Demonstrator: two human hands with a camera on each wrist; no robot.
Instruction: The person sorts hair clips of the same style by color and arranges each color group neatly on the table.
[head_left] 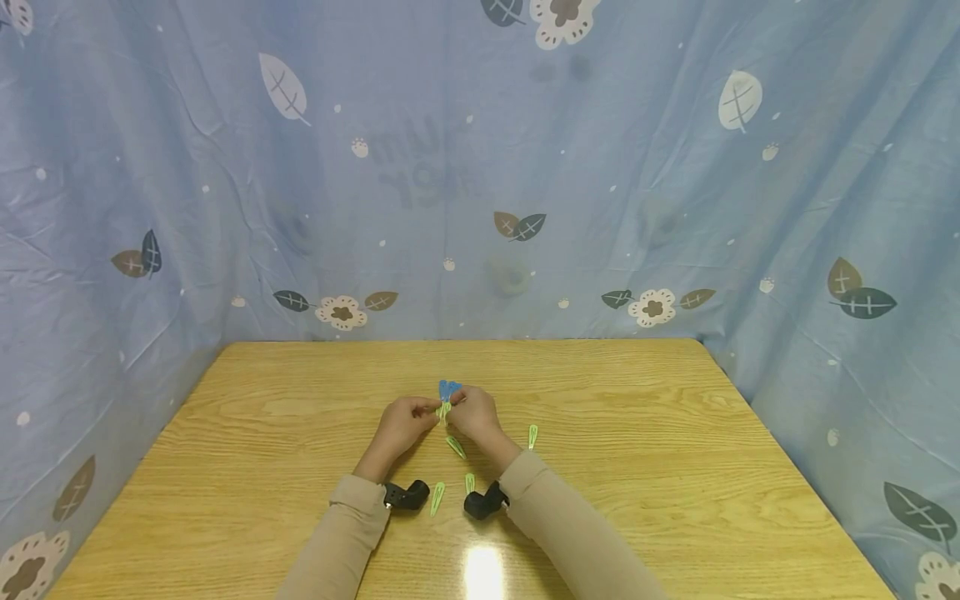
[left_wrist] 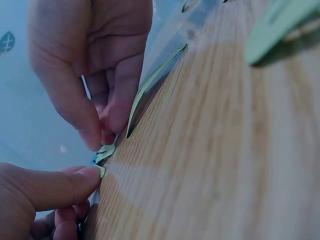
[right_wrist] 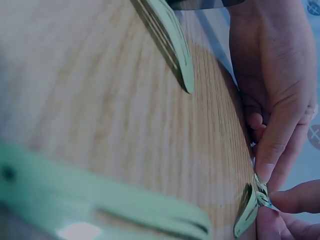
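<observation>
Several blue snap hair clips [head_left: 444, 388] lie grouped on the table, just beyond the hands. Right below them in the head view are green snap hair clips [head_left: 443, 412], between the fingertips of both hands. My left hand [head_left: 406, 427] pinches the end of one green clip between thumb and finger, low over the wood. Opposite it, my right hand [head_left: 475, 412] pinches a green clip close to the left fingertips and partly covers the blue group. In the left wrist view the left thumb [left_wrist: 75, 185] lies along the green clip [left_wrist: 102, 171].
Loose green clips lie on the wooden table [head_left: 637, 483]: one just below the hands [head_left: 456, 447], one by the left wrist camera [head_left: 438, 498], one by the right wrist camera [head_left: 470, 482], and one right of the right forearm [head_left: 532, 436]. A patterned blue curtain [head_left: 450, 167] surrounds the table.
</observation>
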